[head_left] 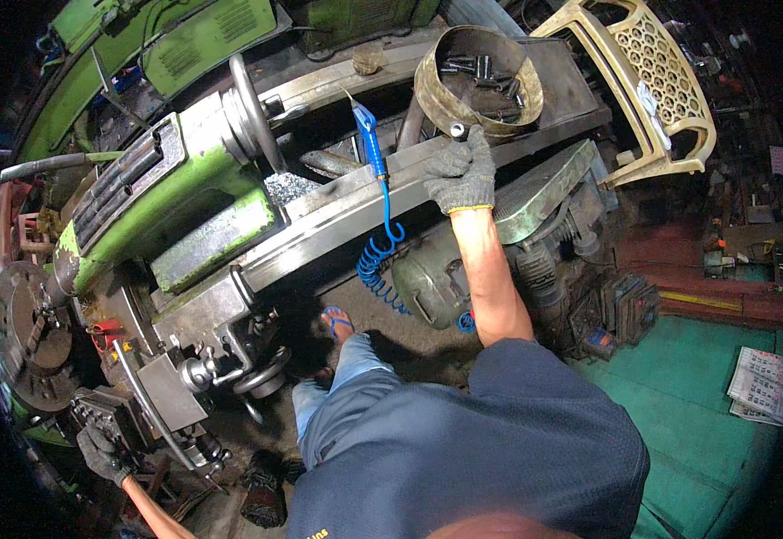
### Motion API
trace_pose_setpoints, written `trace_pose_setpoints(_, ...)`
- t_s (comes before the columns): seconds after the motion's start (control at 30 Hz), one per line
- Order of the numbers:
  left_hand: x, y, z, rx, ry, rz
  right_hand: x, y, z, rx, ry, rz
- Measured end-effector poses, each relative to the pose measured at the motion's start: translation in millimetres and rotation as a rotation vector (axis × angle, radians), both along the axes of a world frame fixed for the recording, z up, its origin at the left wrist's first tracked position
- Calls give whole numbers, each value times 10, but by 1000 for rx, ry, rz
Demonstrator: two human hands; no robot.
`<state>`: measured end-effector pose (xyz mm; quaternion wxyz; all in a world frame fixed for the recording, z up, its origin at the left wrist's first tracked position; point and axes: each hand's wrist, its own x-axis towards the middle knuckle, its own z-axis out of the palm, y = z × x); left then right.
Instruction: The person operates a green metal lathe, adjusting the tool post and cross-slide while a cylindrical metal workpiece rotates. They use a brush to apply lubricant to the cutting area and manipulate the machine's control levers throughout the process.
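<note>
A long green-and-grey metal lathe (216,238) dominated a crowded workshop, its bed slanting up to the right past a tailstock with a round handwheel. A worker (463,440) in a navy shirt, blue jeans and flip-flops stood at the machine, arms stretched well apart. A cream plastic chair (661,76) with a honeycomb-patterned back stood beyond the right end of the bed, while a dull green, rounded compressor tank (427,278) sat low beside the right forearm. A round, worn tan tub (427,85) rested at the right end of the lathe. A dark metal tool block (113,418) was mounted at the left.

The left hand (102,454), in a grey knit glove, lay against that block with its fingers bent; whether it gripped anything could not be told. The right hand (461,171), gloved alike, was curled above the bed, thumb and fingers drawn together. A blue air gun (369,135) lay near it, trailing a coiled blue hose (375,269). Several short dark cylinders (484,67) lay inside the tub. The right fingertips pinched a small hollow metal cylinder (458,132) just beside the tub's near wall.
</note>
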<state>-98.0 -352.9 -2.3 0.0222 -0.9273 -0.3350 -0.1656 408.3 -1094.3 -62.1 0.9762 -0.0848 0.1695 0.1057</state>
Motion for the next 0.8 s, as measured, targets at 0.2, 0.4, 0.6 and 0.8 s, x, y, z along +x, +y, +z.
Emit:
trace_pose_setpoints(0.2, 138, -11, 113, -21, 232, 120, -47, 111, 85, 219, -77, 66)
trace_pose_setpoints(0.4, -364, 379, -156, 268, 176, -32, -53, 274, 163, 128, -144, 130)
trace_pose_setpoints(0.6, -98, 86, -82, 175, -31, -90, -83, 341, 144, 161, -193, 151)
trace_pose_setpoints(0.8, -73, 134, -104, 126, 37, -54, -145, 471, 199, 192, -95, 69)
